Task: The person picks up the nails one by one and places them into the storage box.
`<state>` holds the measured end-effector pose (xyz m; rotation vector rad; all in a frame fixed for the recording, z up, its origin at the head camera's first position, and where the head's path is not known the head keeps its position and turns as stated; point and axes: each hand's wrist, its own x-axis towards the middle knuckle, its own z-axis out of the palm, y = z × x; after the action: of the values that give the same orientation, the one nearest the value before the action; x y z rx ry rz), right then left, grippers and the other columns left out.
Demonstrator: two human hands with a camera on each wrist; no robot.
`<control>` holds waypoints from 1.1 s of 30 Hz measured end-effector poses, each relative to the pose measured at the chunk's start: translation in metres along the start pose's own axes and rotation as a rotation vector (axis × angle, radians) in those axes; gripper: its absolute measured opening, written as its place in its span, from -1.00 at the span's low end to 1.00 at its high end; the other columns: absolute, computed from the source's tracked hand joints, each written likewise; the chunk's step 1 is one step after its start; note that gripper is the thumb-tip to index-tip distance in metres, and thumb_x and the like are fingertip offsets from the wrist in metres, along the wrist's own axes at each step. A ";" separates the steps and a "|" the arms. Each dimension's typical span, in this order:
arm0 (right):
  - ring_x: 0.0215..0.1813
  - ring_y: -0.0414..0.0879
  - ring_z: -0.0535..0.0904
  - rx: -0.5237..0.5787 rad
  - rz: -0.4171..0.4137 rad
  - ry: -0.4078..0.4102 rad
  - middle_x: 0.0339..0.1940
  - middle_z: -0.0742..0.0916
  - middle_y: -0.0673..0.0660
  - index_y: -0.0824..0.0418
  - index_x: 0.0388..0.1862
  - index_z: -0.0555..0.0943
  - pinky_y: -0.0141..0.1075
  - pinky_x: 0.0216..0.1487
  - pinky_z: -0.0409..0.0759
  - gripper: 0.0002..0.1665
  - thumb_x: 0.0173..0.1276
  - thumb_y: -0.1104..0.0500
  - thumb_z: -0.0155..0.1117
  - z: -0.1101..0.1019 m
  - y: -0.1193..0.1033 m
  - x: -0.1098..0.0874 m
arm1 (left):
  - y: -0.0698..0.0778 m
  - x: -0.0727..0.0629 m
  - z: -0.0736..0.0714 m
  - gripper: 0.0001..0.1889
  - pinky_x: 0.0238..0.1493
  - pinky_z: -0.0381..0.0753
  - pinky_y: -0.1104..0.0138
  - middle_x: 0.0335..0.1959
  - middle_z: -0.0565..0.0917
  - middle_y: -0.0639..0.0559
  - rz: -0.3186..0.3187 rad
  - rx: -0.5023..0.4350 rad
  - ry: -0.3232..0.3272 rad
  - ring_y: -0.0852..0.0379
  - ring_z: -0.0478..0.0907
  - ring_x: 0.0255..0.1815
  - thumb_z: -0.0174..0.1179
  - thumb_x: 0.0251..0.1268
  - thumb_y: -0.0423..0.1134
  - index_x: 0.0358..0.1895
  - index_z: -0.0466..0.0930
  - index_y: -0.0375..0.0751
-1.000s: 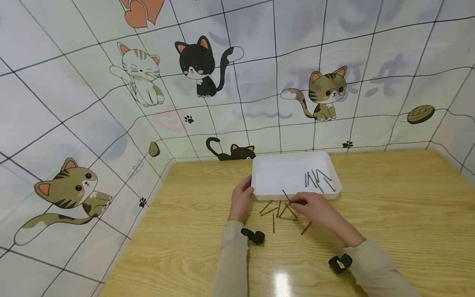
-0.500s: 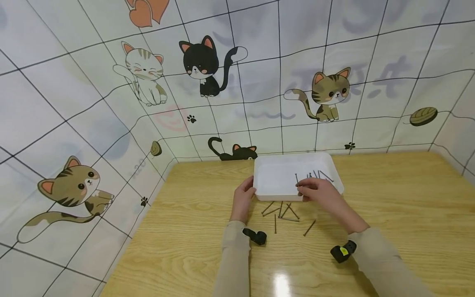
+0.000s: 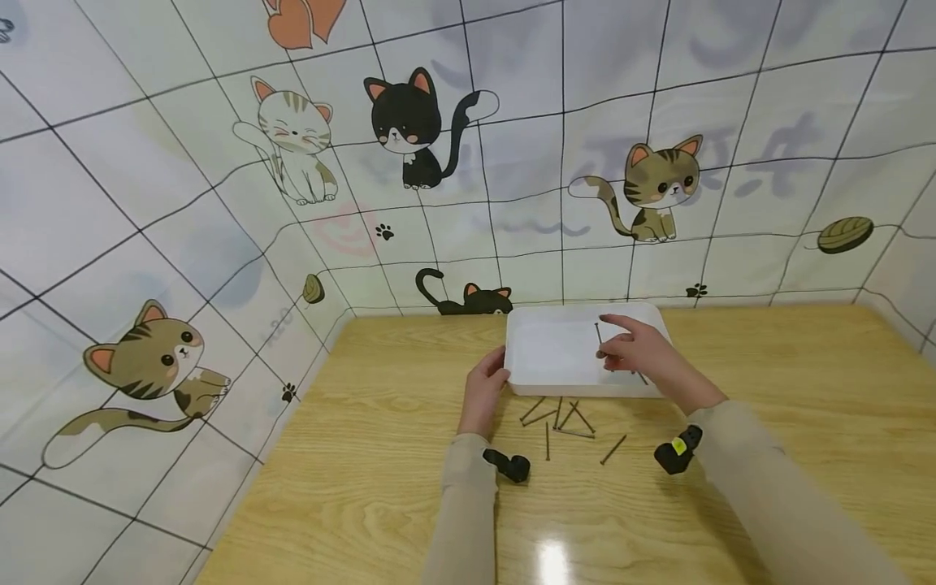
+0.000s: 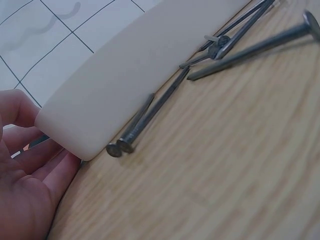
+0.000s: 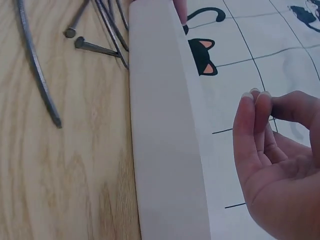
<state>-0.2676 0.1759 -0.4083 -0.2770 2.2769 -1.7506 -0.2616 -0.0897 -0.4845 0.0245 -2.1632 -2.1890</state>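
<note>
Count: one tray (image 3: 578, 390), two hands (image 3: 483, 394), two wrist cameras (image 3: 519, 468), eight nails (image 3: 547, 441) on table (image 3: 351, 487) (those in tray partly hidden, uncounted).

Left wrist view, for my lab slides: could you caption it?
Left hand touching a white tray at its corner, with loose nails on the table alongside.

Table (image 3: 775, 366) passable right of tray (image 3: 548, 345) — nails (image 3: 548, 443) clutter front, wall (image 3: 534, 236) behind

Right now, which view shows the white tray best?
Head: it shows the white tray from above, inside included, though the right hand covers part. Both wrist views show mainly its outer wall, left wrist with a corner.
</note>
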 end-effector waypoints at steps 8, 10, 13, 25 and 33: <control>-0.22 -0.05 0.55 0.272 0.078 -0.045 -0.14 0.53 0.28 0.19 0.38 0.07 -0.23 -0.08 0.51 -0.37 0.35 0.26 -0.05 -0.009 0.003 0.013 | -0.001 -0.001 -0.001 -0.53 0.10 0.34 0.25 0.14 0.45 0.04 0.000 0.003 -0.001 0.14 0.34 0.15 -0.02 0.17 -0.40 0.20 0.38 -0.11; -0.23 -0.08 0.55 0.308 0.091 -0.045 -0.16 0.54 0.24 0.18 0.40 0.03 -0.23 -0.07 0.51 -0.35 0.36 0.27 -0.06 -0.011 0.002 0.017 | -0.001 0.000 -0.001 -0.53 0.09 0.34 0.25 0.13 0.45 0.05 0.002 0.001 0.004 0.14 0.34 0.15 -0.02 0.17 -0.40 0.20 0.39 -0.10; -0.24 -0.12 0.57 0.353 0.106 -0.043 -0.21 0.57 0.17 0.16 0.42 -0.04 -0.21 -0.04 0.49 -0.31 0.37 0.29 -0.08 -0.014 0.000 0.021 | -0.002 0.001 -0.001 -0.54 0.08 0.36 0.27 0.12 0.47 0.08 0.000 0.002 0.008 0.18 0.36 0.12 -0.02 0.17 -0.39 0.19 0.40 -0.08; -0.17 -0.09 0.53 0.474 0.199 -0.054 -0.17 0.52 0.18 0.27 0.40 -0.03 -0.27 -0.02 0.48 -0.35 0.37 0.33 -0.14 -0.020 0.007 0.033 | -0.004 0.003 0.001 -0.52 0.07 0.36 0.24 0.13 0.46 0.07 -0.006 0.021 0.013 0.17 0.35 0.13 -0.01 0.15 -0.39 0.20 0.40 -0.09; -0.12 -0.05 0.54 0.391 0.211 -0.073 -0.13 0.52 0.23 0.29 0.40 -0.06 -0.25 -0.04 0.49 -0.34 0.37 0.32 -0.13 -0.018 0.016 0.041 | -0.002 0.004 -0.001 -0.53 0.07 0.35 0.24 0.13 0.46 0.05 -0.011 0.005 0.017 0.16 0.35 0.14 -0.01 0.15 -0.41 0.19 0.40 -0.12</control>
<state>-0.3122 0.1843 -0.4229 -0.0220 1.7885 -1.9808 -0.2655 -0.0908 -0.4868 0.0547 -2.1642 -2.1813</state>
